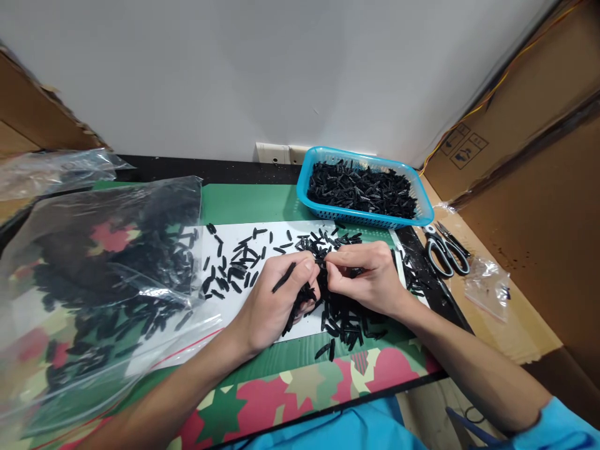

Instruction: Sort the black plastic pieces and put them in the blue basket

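My left hand (pixel 276 300) holds a bunch of small black plastic sticks (pixel 296 299), with one stick lying across the fingers. My right hand (pixel 365 278) meets it fingertip to fingertip and pinches one black piece between thumb and forefinger. Both hands hover over a white sheet (pixel 281 228) strewn with loose black pieces (pixel 237 265). A darker heap of the same pieces (pixel 344 322) lies under my right hand.
A blue basket (pixel 307 172) full of black pieces stands at the back right. A large clear bag (pixel 94 275) with more pieces lies at the left. Scissors (pixel 443 250) and a small zip bag (pixel 487 284) rest at the right. Cardboard boxes flank the table.
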